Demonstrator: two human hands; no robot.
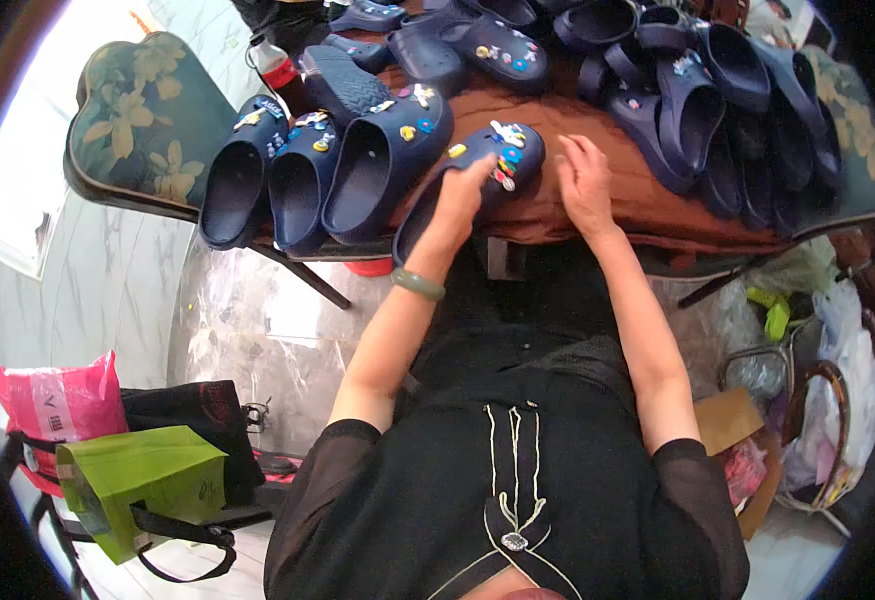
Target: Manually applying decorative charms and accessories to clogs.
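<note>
My left hand (460,190) grips a dark blue clog (492,160) that lies on the brown table (647,205), its toe covered with small coloured charms. My right hand (583,180) hovers just right of that clog, fingers spread and slightly bent, holding nothing that I can make out. A green bangle (417,284) sits on my left wrist. Left of the held clog stand three more blue clogs (357,165) with charms, side by side.
A heap of plain blue clogs (717,100) fills the table's back and right. A bottle with a red label (279,72) stands at the back left, a floral cushion (142,120) beside it. Green (137,485), pink (57,400) and black bags lie on the floor at left, plastic bags (837,400) at right.
</note>
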